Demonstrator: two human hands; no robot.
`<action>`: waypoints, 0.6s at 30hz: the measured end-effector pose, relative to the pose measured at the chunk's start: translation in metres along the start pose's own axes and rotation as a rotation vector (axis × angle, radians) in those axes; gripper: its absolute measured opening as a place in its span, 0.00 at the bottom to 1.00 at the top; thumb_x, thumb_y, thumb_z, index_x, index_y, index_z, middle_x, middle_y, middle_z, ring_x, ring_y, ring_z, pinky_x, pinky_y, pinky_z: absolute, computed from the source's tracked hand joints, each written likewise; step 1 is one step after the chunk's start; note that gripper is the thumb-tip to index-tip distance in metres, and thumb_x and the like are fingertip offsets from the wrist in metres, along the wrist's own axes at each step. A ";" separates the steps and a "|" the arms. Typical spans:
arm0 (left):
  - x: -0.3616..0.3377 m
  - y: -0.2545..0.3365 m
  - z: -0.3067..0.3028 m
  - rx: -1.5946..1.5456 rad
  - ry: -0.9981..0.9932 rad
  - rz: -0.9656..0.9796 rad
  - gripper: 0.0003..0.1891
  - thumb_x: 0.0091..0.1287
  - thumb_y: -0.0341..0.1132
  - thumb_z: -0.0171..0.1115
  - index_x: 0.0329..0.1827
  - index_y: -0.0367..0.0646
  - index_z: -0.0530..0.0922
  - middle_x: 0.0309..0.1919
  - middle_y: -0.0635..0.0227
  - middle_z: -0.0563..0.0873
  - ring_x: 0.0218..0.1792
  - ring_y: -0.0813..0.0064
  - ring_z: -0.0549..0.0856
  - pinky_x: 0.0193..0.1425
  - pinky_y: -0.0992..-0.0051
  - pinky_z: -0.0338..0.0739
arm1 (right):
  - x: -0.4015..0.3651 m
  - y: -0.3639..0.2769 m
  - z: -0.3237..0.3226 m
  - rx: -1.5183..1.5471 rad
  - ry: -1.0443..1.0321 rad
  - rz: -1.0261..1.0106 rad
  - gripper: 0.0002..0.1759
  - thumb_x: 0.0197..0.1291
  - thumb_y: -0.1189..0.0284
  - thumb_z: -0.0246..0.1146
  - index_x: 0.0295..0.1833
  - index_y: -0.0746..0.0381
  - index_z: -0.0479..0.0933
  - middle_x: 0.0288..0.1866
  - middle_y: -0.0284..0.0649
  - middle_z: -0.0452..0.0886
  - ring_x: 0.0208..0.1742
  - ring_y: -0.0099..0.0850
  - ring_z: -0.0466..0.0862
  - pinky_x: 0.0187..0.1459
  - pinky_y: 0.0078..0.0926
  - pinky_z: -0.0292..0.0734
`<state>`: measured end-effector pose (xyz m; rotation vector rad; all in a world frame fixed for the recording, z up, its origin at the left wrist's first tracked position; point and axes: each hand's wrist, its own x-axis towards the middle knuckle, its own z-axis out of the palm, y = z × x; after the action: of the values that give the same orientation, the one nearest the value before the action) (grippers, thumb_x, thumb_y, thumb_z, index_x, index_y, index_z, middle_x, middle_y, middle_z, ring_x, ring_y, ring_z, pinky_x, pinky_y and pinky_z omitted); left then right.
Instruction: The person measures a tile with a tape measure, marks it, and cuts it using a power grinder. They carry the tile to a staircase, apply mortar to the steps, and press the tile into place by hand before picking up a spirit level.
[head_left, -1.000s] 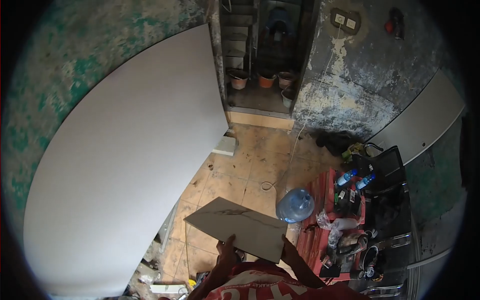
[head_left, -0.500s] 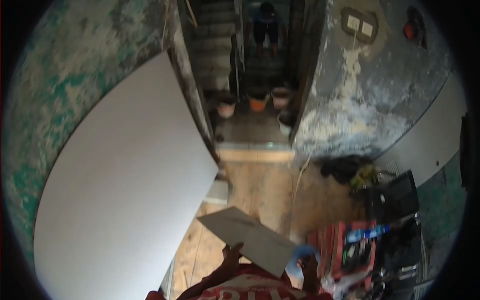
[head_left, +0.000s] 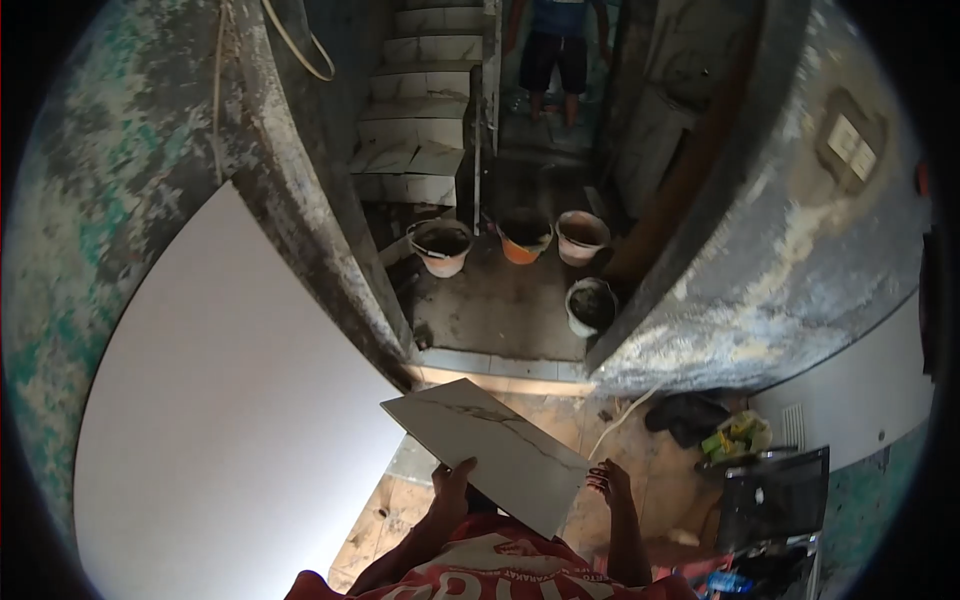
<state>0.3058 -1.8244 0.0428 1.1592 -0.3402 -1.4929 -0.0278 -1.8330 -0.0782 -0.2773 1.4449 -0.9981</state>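
Observation:
A white rectangular tile (head_left: 500, 445) with brown veins is held tilted in front of the red shirt. My left hand (head_left: 455, 478) grips its near left edge, the thumb on the top face. At the tile's right corner is my right hand (head_left: 608, 480), its fingers curled close to the edge; whether they press on it is hard to tell. The undersides of both hands are hidden.
Buckets (head_left: 522, 238) stand beyond the raised doorway step (head_left: 500, 370). A staircase (head_left: 415, 130) rises behind, and a person (head_left: 555, 60) stands in the passage. A big white panel (head_left: 240, 400) leans at left. A black chair (head_left: 772, 500) and bags (head_left: 738, 437) are at right.
The view has tilted upward and moved toward the doorway. My right hand has come up to the tile's right corner, away from the blue item near it. The person in the passage appears closer.

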 end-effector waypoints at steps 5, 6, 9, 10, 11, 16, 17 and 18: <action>0.158 0.028 0.026 -0.009 0.053 -0.132 0.15 0.54 0.31 0.61 0.44 0.34 0.74 0.32 0.65 0.80 0.31 0.73 0.80 0.33 0.77 0.74 | 0.095 -0.037 0.034 -0.012 0.058 0.118 0.19 0.60 0.60 0.55 0.44 0.67 0.68 0.34 0.51 0.78 0.29 0.43 0.81 0.27 0.38 0.78; 0.173 0.052 0.043 -0.015 0.059 -0.153 0.15 0.54 0.31 0.61 0.44 0.34 0.74 0.32 0.65 0.80 0.31 0.73 0.80 0.33 0.77 0.74 | 0.096 -0.044 0.036 -0.041 0.173 0.223 0.19 0.60 0.61 0.55 0.44 0.67 0.68 0.35 0.52 0.78 0.30 0.45 0.82 0.28 0.40 0.79; 0.235 0.108 0.080 -0.096 0.045 -0.061 0.16 0.53 0.29 0.62 0.45 0.34 0.73 0.34 0.65 0.80 0.32 0.72 0.81 0.37 0.74 0.77 | 0.141 -0.076 0.065 -0.040 0.126 0.163 0.17 0.63 0.61 0.50 0.44 0.65 0.68 0.36 0.50 0.78 0.30 0.45 0.82 0.26 0.38 0.79; 0.255 0.118 0.082 -0.080 0.060 -0.067 0.16 0.53 0.29 0.62 0.45 0.34 0.73 0.34 0.65 0.80 0.32 0.72 0.81 0.37 0.74 0.77 | 0.171 -0.080 0.065 0.117 -0.020 0.114 0.17 0.62 0.60 0.50 0.44 0.64 0.69 0.39 0.51 0.78 0.32 0.46 0.82 0.27 0.41 0.79; 0.274 0.135 0.091 -0.049 0.137 -0.061 0.16 0.53 0.29 0.62 0.45 0.33 0.74 0.35 0.64 0.80 0.34 0.71 0.81 0.39 0.73 0.77 | 0.208 -0.081 0.063 0.035 -0.162 -0.106 0.16 0.61 0.60 0.51 0.42 0.63 0.70 0.35 0.49 0.79 0.29 0.45 0.82 0.26 0.39 0.80; 0.362 0.209 0.125 -0.043 0.302 -0.038 0.17 0.53 0.29 0.63 0.46 0.33 0.73 0.40 0.62 0.79 0.40 0.69 0.80 0.43 0.71 0.77 | 0.348 -0.239 0.191 -0.903 0.164 -0.695 0.11 0.60 0.65 0.55 0.29 0.60 0.73 0.26 0.37 0.77 0.26 0.25 0.79 0.25 0.22 0.72; 0.377 0.223 0.130 -0.014 0.313 -0.052 0.18 0.54 0.28 0.63 0.48 0.34 0.72 0.41 0.62 0.79 0.42 0.68 0.79 0.46 0.71 0.75 | 0.344 -0.291 0.247 -0.907 0.151 -0.674 0.11 0.60 0.65 0.55 0.29 0.60 0.73 0.26 0.37 0.77 0.26 0.25 0.79 0.25 0.22 0.72; 0.394 0.232 0.133 -0.010 0.335 -0.062 0.18 0.54 0.28 0.63 0.48 0.34 0.72 0.41 0.62 0.79 0.42 0.68 0.79 0.46 0.71 0.75 | 0.335 -0.342 0.324 -0.029 0.087 -0.435 0.10 0.60 0.65 0.55 0.33 0.60 0.73 0.27 0.37 0.77 0.26 0.26 0.79 0.27 0.23 0.73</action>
<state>0.3932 -2.2892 0.0970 1.3955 -0.0678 -1.3218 0.0695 -2.3984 -0.0125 -0.5929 1.5112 -1.3523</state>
